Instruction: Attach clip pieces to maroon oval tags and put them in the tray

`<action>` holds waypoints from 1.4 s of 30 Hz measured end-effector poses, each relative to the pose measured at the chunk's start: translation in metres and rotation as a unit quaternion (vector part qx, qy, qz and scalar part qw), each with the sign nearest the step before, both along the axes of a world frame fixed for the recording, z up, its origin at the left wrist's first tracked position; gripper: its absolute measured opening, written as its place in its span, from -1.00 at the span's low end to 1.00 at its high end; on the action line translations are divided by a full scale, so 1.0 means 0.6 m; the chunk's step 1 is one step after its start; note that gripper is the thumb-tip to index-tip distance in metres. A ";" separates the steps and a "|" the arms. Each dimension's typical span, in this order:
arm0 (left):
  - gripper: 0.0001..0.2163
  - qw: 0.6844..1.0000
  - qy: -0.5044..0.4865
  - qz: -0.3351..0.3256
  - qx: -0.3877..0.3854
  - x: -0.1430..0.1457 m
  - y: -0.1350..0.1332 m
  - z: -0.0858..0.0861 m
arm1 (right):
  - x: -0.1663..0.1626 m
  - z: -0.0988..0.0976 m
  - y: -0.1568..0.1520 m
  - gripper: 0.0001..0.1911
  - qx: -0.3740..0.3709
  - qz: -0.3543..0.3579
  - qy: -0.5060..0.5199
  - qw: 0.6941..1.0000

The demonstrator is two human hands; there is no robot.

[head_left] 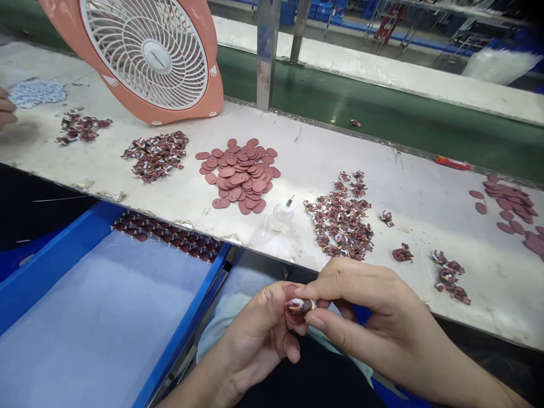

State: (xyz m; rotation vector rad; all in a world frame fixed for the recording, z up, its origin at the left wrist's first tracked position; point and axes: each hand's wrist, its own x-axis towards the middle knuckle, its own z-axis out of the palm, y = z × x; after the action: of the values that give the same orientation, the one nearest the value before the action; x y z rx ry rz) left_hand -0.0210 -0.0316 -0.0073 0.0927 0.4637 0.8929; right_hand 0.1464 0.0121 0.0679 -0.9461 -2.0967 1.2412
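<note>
My left hand [267, 323] is closed, thumb and fingers pinching a reddish-brown oval base [290, 291]. Against that base lies a small painted figurine [301, 306], brown with white and yellow parts. The thumb and forefinger of my right hand [365, 306] grip the figurine from the other side. How far the figurine is seated on the base cannot be made out. Beyond my hands, a heap of similar figurines [342, 221] lies on the bench, and left of it is a pile of oval bases [244, 173]. Between the two stands a small clear bottle with a needle tip [283, 214].
A blue tray [178, 340] at lower left holds rows of figurines on bases. An orange fan [216, 79] stands on the white bench [408, 187]. More bases [510, 201] lie at right, with a red-yellow tube [453, 163] behind. Another person's hand [6, 107] shows far left.
</note>
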 end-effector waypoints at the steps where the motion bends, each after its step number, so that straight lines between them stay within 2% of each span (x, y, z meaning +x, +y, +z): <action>1: -0.72 1.000 0.001 0.002 -0.001 0.000 0.000 -0.001 | -0.001 0.000 -0.001 -0.82 0.000 0.002 0.001 1.000; 12: -0.71 0.999 0.039 0.011 -0.012 -0.005 -0.007 -0.005 | -0.010 -0.001 0.005 -0.84 0.010 0.003 0.007 1.000; 23: -0.78 0.999 0.032 0.017 -0.023 -0.003 -0.005 0.002 | -0.008 0.001 0.005 -0.86 0.011 -0.005 -0.001 1.000; 36: -0.78 0.998 0.042 0.023 -0.031 0.000 -0.002 -0.005 | -0.005 -0.002 0.006 -0.88 0.019 -0.012 -0.002 1.000; 42: -0.74 1.000 0.009 0.015 -0.014 0.000 0.000 -0.004 | -0.004 -0.010 0.008 -0.83 0.032 -0.021 0.011 0.999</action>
State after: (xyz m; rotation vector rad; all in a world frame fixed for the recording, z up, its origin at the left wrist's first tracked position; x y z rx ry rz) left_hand -0.0210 -0.0316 -0.0096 0.0679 0.4951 0.9143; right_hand 0.1441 0.0167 0.0618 -0.9382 -2.0767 1.1512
